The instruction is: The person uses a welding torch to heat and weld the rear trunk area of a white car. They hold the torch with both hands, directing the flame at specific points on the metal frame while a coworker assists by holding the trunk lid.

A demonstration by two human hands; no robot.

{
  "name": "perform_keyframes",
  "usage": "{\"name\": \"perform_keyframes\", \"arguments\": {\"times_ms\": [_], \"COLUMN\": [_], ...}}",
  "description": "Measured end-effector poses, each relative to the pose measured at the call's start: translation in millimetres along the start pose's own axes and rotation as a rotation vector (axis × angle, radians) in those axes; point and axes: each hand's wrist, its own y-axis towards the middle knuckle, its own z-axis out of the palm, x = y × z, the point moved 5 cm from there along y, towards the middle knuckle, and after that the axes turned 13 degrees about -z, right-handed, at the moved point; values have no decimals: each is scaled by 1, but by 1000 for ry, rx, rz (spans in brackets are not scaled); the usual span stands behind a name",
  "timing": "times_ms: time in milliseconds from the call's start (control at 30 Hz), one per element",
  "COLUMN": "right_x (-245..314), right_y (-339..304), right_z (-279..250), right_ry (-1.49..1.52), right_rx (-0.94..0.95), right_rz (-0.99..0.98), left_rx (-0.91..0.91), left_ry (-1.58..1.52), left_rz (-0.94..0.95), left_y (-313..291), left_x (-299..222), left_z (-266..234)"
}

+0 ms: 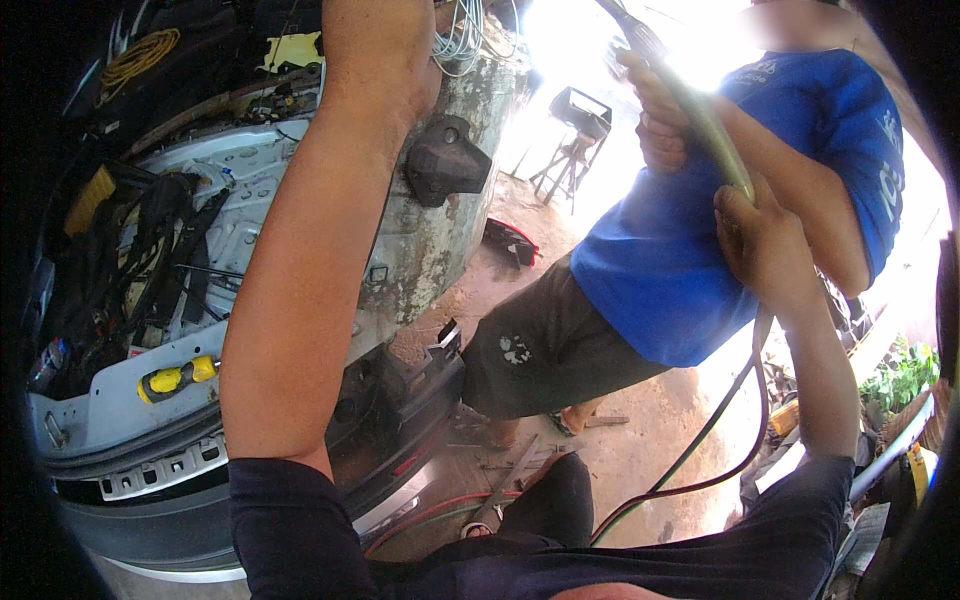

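My right hand (752,235) is closed around the lower end of a brass-coloured gas torch (715,135). The torch slants up and left to the top edge; its tip is out of view. Two hoses (735,405), one reddish and one greenish, hang below my hand. Beside the torch's upper part is the hand (660,120) of a co-worker in a blue shirt; I cannot tell whether it grips the torch. My left arm stretches up across an opened car body (400,300). My left hand (380,25) is at the top edge, its fingers out of view.
A yellow-and-black tool (178,380) rests on the car's rear sill. Dark wiring and parts (150,260) fill its interior. Coiled wire (462,40) hangs near my left hand. A red lamp piece (512,242) and a stool (570,150) stand beyond. The co-worker (660,260) stands close.
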Motion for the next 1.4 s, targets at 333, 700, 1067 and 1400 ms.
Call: {"name": "perform_keyframes", "arguments": {"times_ms": [333,700,1067,1400], "right_x": [-1,-5,-7,-5], "right_y": [3,0,2,2], "right_z": [0,4,6,4], "right_ry": [32,2,32,27], "right_rx": [31,32,19,6], "right_rz": [19,8,2,-16], "left_rx": [-36,-25,-16,-27], "left_ry": [50,10,8,62], "left_rz": [26,17,49,70], "left_y": [5,5,4,5], "left_x": [1,2,1,-1], "left_z": [-3,-2,-3,-6]}}
